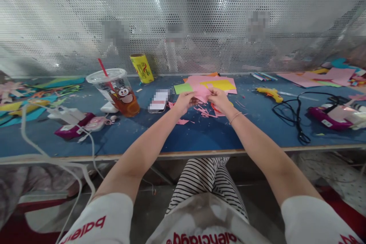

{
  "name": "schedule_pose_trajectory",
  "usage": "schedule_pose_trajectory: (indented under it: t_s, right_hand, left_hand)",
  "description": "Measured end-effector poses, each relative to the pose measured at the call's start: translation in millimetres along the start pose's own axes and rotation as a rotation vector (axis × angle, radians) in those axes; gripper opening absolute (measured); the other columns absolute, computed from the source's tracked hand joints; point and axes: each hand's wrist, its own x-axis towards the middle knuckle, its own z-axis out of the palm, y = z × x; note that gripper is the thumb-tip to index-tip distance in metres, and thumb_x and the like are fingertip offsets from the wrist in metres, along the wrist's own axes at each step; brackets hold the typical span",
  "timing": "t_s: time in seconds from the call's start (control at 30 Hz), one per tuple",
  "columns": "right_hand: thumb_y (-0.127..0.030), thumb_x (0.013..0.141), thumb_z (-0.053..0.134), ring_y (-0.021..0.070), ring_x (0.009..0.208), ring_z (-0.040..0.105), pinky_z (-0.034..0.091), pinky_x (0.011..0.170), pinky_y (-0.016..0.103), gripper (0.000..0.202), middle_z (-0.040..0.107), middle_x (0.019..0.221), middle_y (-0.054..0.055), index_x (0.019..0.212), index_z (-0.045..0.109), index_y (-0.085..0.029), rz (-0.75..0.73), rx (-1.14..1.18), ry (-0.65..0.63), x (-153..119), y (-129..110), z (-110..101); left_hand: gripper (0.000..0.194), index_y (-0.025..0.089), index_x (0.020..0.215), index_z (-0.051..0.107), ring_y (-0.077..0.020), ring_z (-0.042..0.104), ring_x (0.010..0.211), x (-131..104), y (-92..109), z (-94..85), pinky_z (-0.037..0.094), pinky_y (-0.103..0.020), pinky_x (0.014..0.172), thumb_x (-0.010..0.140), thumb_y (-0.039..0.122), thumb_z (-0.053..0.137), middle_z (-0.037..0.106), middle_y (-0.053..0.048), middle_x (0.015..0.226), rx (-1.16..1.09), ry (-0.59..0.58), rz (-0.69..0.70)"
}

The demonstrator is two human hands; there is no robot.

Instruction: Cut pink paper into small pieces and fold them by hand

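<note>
Plainly, fingers (216, 97) pinch pink paper (202, 94); shirt (197, 213) lettered "alencia…"

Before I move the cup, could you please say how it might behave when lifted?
The cup is likely bottom-heavy, since its brown drink sits low. Its clear wall looks thin and may flex if squeezed. The red straw, standing tall, could swing.

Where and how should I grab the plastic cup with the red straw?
I'd take the cup around its middle, below the lid, coming from the right, the phone side. It narrows downward, so the wider lid should help stop it slipping; the white case crowds its near left side. The left hand is nearer, but holds pink paper.
</note>
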Motion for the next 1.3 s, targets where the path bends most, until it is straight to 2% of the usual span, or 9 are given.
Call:
schedule_pose_trajectory:
  t_s: [0.13, 0.27, 0.37, 0.5, 0.6, 0.77, 0.97, 1.2, 1.3]
  right_hand:
    - [-0.024, 0.059, 0.061, 0.0103, 0.065, 0.053, 0.05, 0.064, 0.027, 0.018, 0.055, 0.074, -0.002, 0.075, 0.056, -0.017, 0.05, 0.092, -0.016, -3, -4, 2]
    - [-0.025, 0.059, 0.061, 0.0113, 0.064, 0.053, 0.048, 0.064, 0.029, 0.034, 0.058, 0.078, 0.0, 0.093, 0.058, -0.017, 0.037, -0.028, 0.074, 1, 1, -1]
    - [-0.027, 0.061, 0.062, 0.014, 0.077, 0.057, 0.048, 0.074, 0.031, 0.04, 0.06, 0.087, 0.003, 0.099, 0.056, -0.018, -0.026, -0.094, 0.13, 2, 3, -1]
    - [-0.031, 0.058, 0.067, 0.016, 0.08, 0.059, 0.05, 0.072, 0.033, 0.046, 0.061, 0.09, 0.004, 0.1, 0.053, -0.021, 0.042, 0.011, 0.06, -2, -1, 7]
    - [-0.028, 0.059, 0.065, 0.0142, 0.072, 0.057, 0.05, 0.066, 0.031, 0.033, 0.061, 0.082, 0.002, 0.089, 0.055, -0.019, 0.097, 0.076, 0.002, -4, -2, 12]
    - [-0.024, 0.062, 0.058, 0.0095, 0.057, 0.047, 0.042, 0.057, 0.025, 0.015, 0.054, 0.065, -0.003, 0.075, 0.057, -0.018, -0.011, -0.042, -0.043, -2, 1, 8]
    - [-0.023, 0.064, 0.057, 0.0111, 0.061, 0.045, 0.038, 0.059, 0.025, 0.008, 0.052, 0.065, -0.002, 0.07, 0.057, -0.018, -0.087, -0.146, -0.057, -2, -2, 4]
    - [-0.028, 0.069, 0.055, 0.0097, 0.056, 0.038, 0.033, 0.057, 0.026, 0.013, 0.042, 0.059, -0.005, 0.061, 0.05, -0.018, -0.132, -0.194, -0.016, -4, -4, 5]
    - [-0.029, 0.07, 0.055, 0.0093, 0.055, 0.038, 0.033, 0.055, 0.025, 0.013, 0.043, 0.059, -0.005, 0.064, 0.053, -0.018, -0.136, -0.165, -0.014, -3, -2, 4]
  left_hand:
    - [0.012, 0.013, 0.073, 0.06, -0.0121, 0.06, 0.056, -2, 1, 0.7, 0.05, -0.027, 0.062, 0.066, 0.021, 0.065, 0.061, -0.001, 0.06, -0.009, -0.037, 0.003]
    - [0.012, 0.013, 0.067, 0.06, -0.0093, 0.057, 0.055, -1, -6, -1.9, 0.049, -0.025, 0.063, 0.061, 0.02, 0.069, 0.058, 0.002, 0.058, 0.214, -0.093, 0.079]
    - [0.013, 0.013, 0.063, 0.061, -0.0075, 0.053, 0.054, 3, -10, -4.8, 0.047, -0.023, 0.061, 0.058, 0.02, 0.071, 0.056, 0.004, 0.057, 0.316, -0.08, 0.102]
    - [0.018, 0.013, 0.068, 0.063, -0.008, 0.055, 0.057, 5, -9, -6.9, 0.048, -0.024, 0.064, 0.055, 0.02, 0.073, 0.06, 0.003, 0.063, 0.192, 0.015, 0.087]
    - [0.023, 0.013, 0.072, 0.063, -0.0092, 0.057, 0.059, 5, -5, -6.3, 0.05, -0.026, 0.068, 0.053, 0.019, 0.074, 0.062, 0.002, 0.064, 0.076, 0.033, 0.031]
    - [0.023, 0.013, 0.074, 0.063, -0.011, 0.059, 0.058, 2, -2, -3.7, 0.051, -0.029, 0.068, 0.056, 0.023, 0.074, 0.062, 0.001, 0.062, 0.021, 0.003, 0.007]
    - [0.019, 0.012, 0.078, 0.064, -0.0127, 0.061, 0.062, 3, -3, -5.5, 0.053, -0.032, 0.072, 0.063, 0.022, 0.07, 0.065, -0.002, 0.065, 0.032, 0.012, 0.078]
    - [0.009, 0.011, 0.074, 0.061, -0.0124, 0.062, 0.058, 4, -2, -5.7, 0.054, -0.034, 0.072, 0.065, 0.012, 0.061, 0.063, -0.001, 0.06, 0.005, 0.025, 0.074]
    - [0.009, 0.011, 0.073, 0.06, -0.0129, 0.062, 0.056, 2, 0, -4.1, 0.054, -0.035, 0.071, 0.065, 0.012, 0.061, 0.063, -0.002, 0.061, -0.011, 0.026, 0.062]
